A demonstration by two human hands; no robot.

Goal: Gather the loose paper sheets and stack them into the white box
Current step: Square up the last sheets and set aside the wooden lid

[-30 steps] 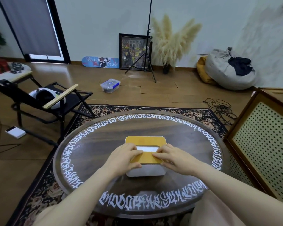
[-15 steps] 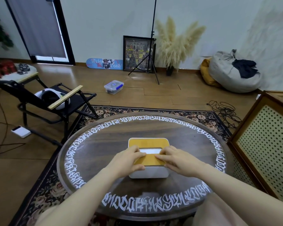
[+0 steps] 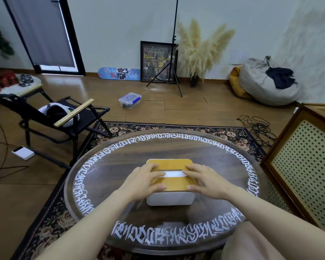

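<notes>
While both hands press on the lid [image 3: 169,182], the main risk is uneven pressure: a harder push on one side could tilt the lid, jam it against the rim, or slide the box [image 3: 170,198] across the smooth bench [image 3: 105,171]. Paper could also catch in the slot [image 3: 174,174] if the lid shifts. The left hand [image 3: 142,182] rests on the left end of the lid, fingers nearly straight and spread, thumb along the near edge; it grips nothing. The right hand [image 3: 207,182] mirrors this on the right end, fingers extended and flat, thumb at the near edge. The box stands near the bench centre, directly under and between the two hands, its white front wall showing below the lid. A white strip, probably paper, shows in the slot between the fingertips. No loose sheets are visible on the bench, so the task appears almost finished. Beyond the bench, a folding chair [image 3: 69,119] and a tripod [image 3: 170,72] stand on the floor.
</notes>
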